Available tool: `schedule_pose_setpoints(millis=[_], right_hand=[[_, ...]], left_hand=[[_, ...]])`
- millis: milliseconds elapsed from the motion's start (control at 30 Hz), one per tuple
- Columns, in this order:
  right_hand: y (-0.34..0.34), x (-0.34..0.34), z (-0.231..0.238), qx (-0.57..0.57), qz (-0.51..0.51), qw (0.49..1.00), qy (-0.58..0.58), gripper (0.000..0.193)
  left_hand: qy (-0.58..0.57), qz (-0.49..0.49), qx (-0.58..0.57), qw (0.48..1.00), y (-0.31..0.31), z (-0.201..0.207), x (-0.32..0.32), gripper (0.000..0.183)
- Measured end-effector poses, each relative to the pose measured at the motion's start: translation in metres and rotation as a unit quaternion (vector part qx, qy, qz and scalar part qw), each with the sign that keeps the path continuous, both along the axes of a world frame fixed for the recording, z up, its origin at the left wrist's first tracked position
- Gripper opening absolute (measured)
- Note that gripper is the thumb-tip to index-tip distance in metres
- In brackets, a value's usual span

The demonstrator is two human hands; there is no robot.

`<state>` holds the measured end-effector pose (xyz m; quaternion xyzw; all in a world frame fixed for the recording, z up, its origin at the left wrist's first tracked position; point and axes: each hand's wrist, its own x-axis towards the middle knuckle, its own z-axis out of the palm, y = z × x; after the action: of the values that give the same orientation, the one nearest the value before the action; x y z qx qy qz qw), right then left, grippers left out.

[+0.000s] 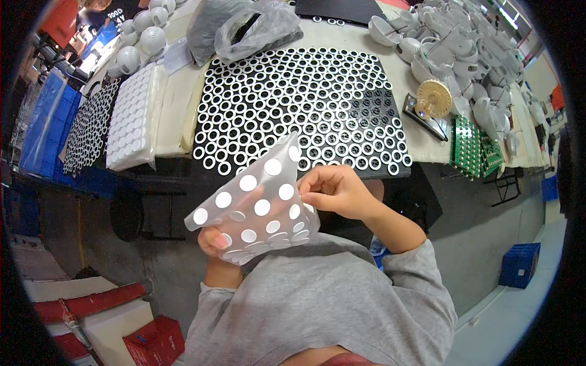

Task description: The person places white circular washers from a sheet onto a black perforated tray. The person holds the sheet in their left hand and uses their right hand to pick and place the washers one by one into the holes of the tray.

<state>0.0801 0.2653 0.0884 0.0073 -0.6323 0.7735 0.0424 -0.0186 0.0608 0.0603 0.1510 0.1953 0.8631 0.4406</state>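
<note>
Hands meet in front of the table's near edge, off the surface and above the person's grey-sleeved lap. The left hand (215, 241) grips the lower end of a clear backing sheet (256, 204) that carries about a dozen white round stickers; the right hand (332, 190) pinches the sheet's right edge with fingertips closed together. On the table (421, 143), one black tray (299, 107) filled with white rings reaches to the near edge, leaving only narrow bare strips on either side. At the left edge lies one stack of white sticker sheets (131, 119); one green circuit board panel (473, 149) overhangs the right near edge.
</note>
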Motion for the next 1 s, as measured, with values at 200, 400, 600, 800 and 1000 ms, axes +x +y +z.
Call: schedule_pose_setpoints(millis=[200,400,600,800,1000], right_hand=[[0.015,0.002,0.012,0.224,-0.100,0.967,0.063,0.007],[0.099,0.000,0.008,0.290,-0.229,0.928,0.037,0.011],[0.163,0.000,-0.026,0.491,-0.263,0.820,-0.134,0.018],[0.179,-0.009,-0.052,0.509,-0.283,0.795,-0.170,0.021],[0.171,-0.010,-0.053,0.508,-0.317,0.784,-0.165,0.021]], left_hand=[[-0.009,0.022,-0.028,0.999,0.014,0.032,0.015,0.076],[0.016,0.048,0.069,0.996,-0.040,-0.037,-0.029,0.074],[0.132,0.142,-0.050,0.980,-0.036,-0.011,-0.028,0.070],[0.032,0.147,-0.013,0.989,-0.030,-0.004,-0.021,0.072],[0.023,0.160,-0.014,0.987,-0.032,-0.008,-0.022,0.073]])
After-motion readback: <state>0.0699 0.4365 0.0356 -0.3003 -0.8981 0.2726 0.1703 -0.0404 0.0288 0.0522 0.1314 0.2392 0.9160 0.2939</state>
